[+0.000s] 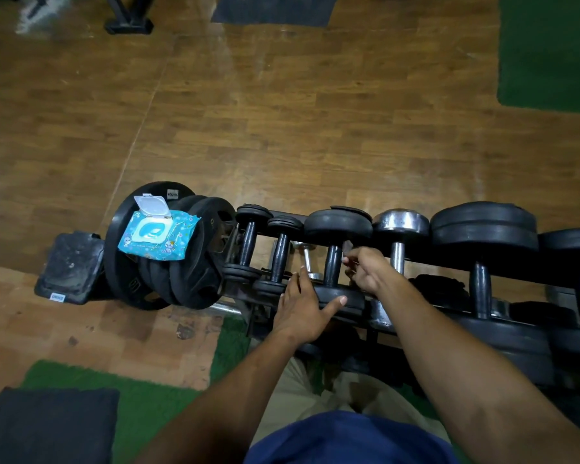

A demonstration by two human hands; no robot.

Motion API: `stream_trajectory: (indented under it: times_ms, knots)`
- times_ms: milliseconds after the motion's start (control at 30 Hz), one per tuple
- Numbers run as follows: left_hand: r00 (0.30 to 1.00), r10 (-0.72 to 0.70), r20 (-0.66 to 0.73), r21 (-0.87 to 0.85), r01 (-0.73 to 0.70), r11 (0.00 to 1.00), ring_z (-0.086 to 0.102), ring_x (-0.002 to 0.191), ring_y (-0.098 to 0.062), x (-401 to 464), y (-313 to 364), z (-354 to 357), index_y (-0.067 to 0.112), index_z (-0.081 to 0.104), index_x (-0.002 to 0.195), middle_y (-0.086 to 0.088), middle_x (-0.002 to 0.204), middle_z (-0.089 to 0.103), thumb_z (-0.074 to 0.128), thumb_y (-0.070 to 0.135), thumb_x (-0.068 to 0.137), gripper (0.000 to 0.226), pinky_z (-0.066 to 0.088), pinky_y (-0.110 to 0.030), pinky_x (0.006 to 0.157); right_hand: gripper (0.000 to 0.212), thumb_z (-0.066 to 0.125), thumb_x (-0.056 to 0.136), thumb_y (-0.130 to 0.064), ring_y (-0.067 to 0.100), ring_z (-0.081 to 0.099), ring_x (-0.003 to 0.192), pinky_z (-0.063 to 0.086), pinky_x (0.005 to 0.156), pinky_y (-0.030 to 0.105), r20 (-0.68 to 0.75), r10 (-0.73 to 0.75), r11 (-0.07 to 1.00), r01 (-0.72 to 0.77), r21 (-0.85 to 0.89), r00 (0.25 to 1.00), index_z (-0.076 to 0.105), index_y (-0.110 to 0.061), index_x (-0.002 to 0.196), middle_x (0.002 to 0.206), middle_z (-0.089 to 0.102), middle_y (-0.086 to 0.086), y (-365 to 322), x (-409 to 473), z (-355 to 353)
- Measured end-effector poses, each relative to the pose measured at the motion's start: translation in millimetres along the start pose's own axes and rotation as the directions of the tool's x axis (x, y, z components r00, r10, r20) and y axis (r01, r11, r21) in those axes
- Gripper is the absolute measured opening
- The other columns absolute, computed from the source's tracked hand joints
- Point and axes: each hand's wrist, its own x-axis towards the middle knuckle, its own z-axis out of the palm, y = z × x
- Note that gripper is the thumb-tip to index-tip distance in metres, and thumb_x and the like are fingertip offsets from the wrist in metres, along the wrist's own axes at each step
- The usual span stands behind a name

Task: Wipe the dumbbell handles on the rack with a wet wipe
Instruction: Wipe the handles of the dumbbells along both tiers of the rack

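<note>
Head view: nearest, at 6 o'clock, a blue shirt (349, 440) and both forearms reach up. The left hand (303, 308) lies with fingers spread and straight on the near end of a dumbbell (332, 262), gripping nothing. At its 1 o'clock the right hand (365, 271) pinches a crumpled wipe (348, 246) beside that dumbbell's handle on the rack (449, 259). At 9 o'clock, stacked weight plates (168, 262) carry a blue wipes pack (158, 234), lid flipped up. Beyond lies the wooden floor (282, 112).
</note>
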Motion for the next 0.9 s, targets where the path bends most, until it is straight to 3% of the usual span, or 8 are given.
stream_trajectory:
  times_ms: [167, 267, 333, 400, 467, 500, 767, 900]
  knots:
    - [1.0, 0.011, -0.017, -0.01, -0.011, 1.0, -0.001, 0.159, -0.026, -1.6, -0.4, 1.8, 0.019, -0.01, 0.164, -0.007, 0.173, -0.006, 0.05, 0.081, 0.088, 0.115, 0.01, -0.047, 0.128, 0.011, 0.057, 0.089, 0.003, 0.015, 0.057, 0.063, 0.048, 0.059, 0.024, -0.044, -0.246, 0.961, 0.238, -0.143, 0.968, 0.065, -0.004, 0.088, 0.068, 0.061, 0.006, 2.3, -23.4, -3.5]
    - [0.999, 0.024, -0.029, -0.028, -0.025, 0.999, 0.002, 0.159, -0.028, -0.4, -2.7, 3.6, 0.02, -0.008, 0.164, -0.008, 0.173, -0.003, 0.049, 0.082, 0.087, 0.114, 0.014, -0.049, 0.127, 0.013, 0.06, 0.093, -0.009, 0.016, 0.061, 0.066, 0.05, 0.063, 0.03, 0.118, -0.498, 0.742, 0.493, -0.456, 0.859, 0.072, -0.008, 0.088, 0.068, 0.065, 0.005, 1.2, -39.1, -3.9]
    - [0.999, 0.039, -0.031, -0.023, -0.039, 0.999, 0.003, 0.159, -0.029, 0.2, -4.6, 5.1, 0.019, -0.007, 0.164, -0.009, 0.173, -0.003, 0.048, 0.083, 0.087, 0.114, 0.015, -0.049, 0.127, 0.015, 0.062, 0.094, -0.019, 0.015, 0.065, 0.075, 0.05, 0.068, 0.031, 0.278, -0.639, 0.401, 0.619, -0.675, 0.717, 0.077, -0.018, 0.098, 0.081, 0.072, 0.001, -3.5, -41.9, -0.7]
    - [0.998, 0.055, -0.043, -0.009, -0.056, 0.998, 0.003, 0.159, -0.029, 0.8, -6.5, 5.1, 0.016, -0.006, 0.164, -0.011, 0.172, -0.001, 0.046, 0.083, 0.087, 0.114, 0.015, -0.048, 0.127, 0.022, 0.059, 0.095, -0.027, 0.018, 0.067, 0.084, 0.053, 0.068, 0.032, 0.485, -0.661, -0.11, 0.566, -0.817, 0.572, 0.074, -0.029, 0.111, 0.1, 0.071, -0.004, -9.7, -37.5, 6.4]
    - [0.996, 0.064, -0.057, -0.003, -0.065, 0.998, 0.005, 0.159, -0.029, 1.8, -7.6, 5.3, 0.016, -0.003, 0.164, -0.012, 0.172, 0.002, 0.046, 0.084, 0.087, 0.114, 0.015, -0.047, 0.127, 0.025, 0.058, 0.094, -0.025, 0.025, 0.069, 0.081, 0.052, 0.058, 0.034, 0.651, -0.521, -0.541, 0.376, -0.752, 0.552, 0.069, -0.028, 0.117, 0.108, 0.065, 0.0, -11.4, -29.5, 16.5]
    - [0.996, 0.061, -0.064, -0.011, -0.062, 0.998, 0.006, 0.158, -0.028, 2.7, -8.4, 6.0, 0.016, -0.001, 0.164, -0.011, 0.172, 0.004, 0.046, 0.086, 0.085, 0.115, 0.016, -0.048, 0.127, 0.023, 0.059, 0.093, -0.023, 0.027, 0.069, 0.076, 0.05, 0.053, 0.034, 0.682, -0.452, -0.656, 0.303, -0.691, 0.574, 0.069, -0.024, 0.113, 0.107, 0.062, 0.002, -12.1, -28.0, 22.6]
    - [0.98, 0.012, -0.197, -0.114, -0.035, 0.993, 0.011, 0.158, -0.021, -1.2, -18.0, 16.2, 0.011, 0.009, 0.162, -0.005, 0.171, 0.014, 0.049, 0.093, 0.075, 0.126, 0.011, -0.049, 0.128, 0.035, 0.045, 0.099, -0.041, 0.027, 0.066, 0.091, 0.041, 0.063, 0.035, 0.608, -0.253, -0.799, 0.192, -0.569, 0.752, 0.073, -0.019, 0.101, 0.104, 0.066, 0.002, -24.5, -32.5, 61.5]
    - [0.982, 0.031, -0.185, -0.117, -0.053, 0.992, 0.011, 0.157, -0.023, 2.1, -19.5, 15.0, 0.01, 0.01, 0.161, -0.007, 0.169, 0.015, 0.05, 0.092, 0.076, 0.124, 0.011, -0.05, 0.127, 0.032, 0.047, 0.101, -0.037, 0.026, 0.067, 0.086, 0.043, 0.062, 0.034, 0.597, -0.202, -0.854, 0.159, -0.496, 0.777, 0.073, -0.019, 0.098, 0.098, 0.07, 0.003, -28.6, -29.7, 70.6]
